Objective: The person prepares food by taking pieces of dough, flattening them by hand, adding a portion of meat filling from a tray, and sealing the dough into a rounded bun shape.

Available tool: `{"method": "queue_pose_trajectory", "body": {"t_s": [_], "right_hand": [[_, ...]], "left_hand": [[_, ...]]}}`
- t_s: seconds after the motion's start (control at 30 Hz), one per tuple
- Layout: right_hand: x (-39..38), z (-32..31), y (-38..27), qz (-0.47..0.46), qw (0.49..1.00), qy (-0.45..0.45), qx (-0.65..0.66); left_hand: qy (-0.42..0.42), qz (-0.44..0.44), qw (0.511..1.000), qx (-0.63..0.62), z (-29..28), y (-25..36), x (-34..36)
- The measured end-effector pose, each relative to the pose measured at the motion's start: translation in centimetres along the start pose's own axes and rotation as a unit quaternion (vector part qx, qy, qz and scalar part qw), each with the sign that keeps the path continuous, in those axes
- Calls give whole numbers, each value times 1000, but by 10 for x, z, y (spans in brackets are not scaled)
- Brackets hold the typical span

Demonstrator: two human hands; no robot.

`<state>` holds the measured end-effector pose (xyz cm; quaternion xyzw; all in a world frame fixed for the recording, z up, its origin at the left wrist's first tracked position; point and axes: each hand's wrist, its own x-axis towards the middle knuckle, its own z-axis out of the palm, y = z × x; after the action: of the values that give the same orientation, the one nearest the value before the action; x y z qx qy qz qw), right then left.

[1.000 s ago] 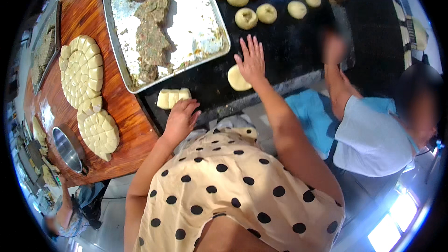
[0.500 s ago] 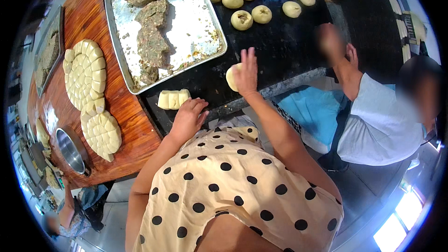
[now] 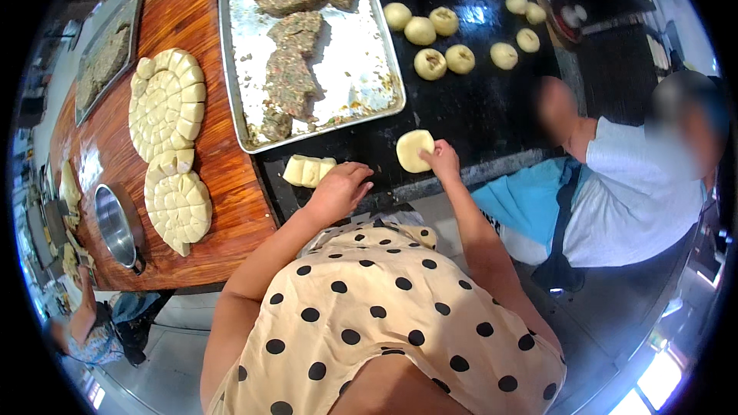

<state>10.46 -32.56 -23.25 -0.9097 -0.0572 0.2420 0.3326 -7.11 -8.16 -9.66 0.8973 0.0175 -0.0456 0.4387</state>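
My right hand (image 3: pixel 443 160) pinches the edge of a flat round disc of pale dough (image 3: pixel 412 151) on the black counter (image 3: pixel 492 107). My left hand (image 3: pixel 338 190) rests on the counter's near edge, fingers curled, just right of a small block of cut dough pieces (image 3: pixel 306 170) and not holding it. Both arms come from under a cream dress with black dots.
A metal tray (image 3: pixel 361 54) of brown filling lies ahead. Several filled dough balls (image 3: pixel 446 38) sit further back. Two scored dough rounds (image 3: pixel 165 104) and a steel bowl (image 3: pixel 115 223) lie on the wooden table. Another person in a white shirt (image 3: pixel 630 184) stands right.
My right hand has pulled back from flat on the counter and closed its fingers on the dough disc's edge. My left hand shifted slightly right. The person at right moved their arm back.
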Motion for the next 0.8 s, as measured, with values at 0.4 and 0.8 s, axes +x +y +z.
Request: {"method": "queue_pose_trajectory", "body": {"t_s": [0.4, 0.8], "right_hand": [[-50, -65, -199, -121, 891, -400, 178], [164, 86, -314, -338, 937, -90, 3]], "left_hand": [[-12, -203, 633, -746, -29, -22, 20], [148, -270, 532, -789, -78, -69, -5]]}}
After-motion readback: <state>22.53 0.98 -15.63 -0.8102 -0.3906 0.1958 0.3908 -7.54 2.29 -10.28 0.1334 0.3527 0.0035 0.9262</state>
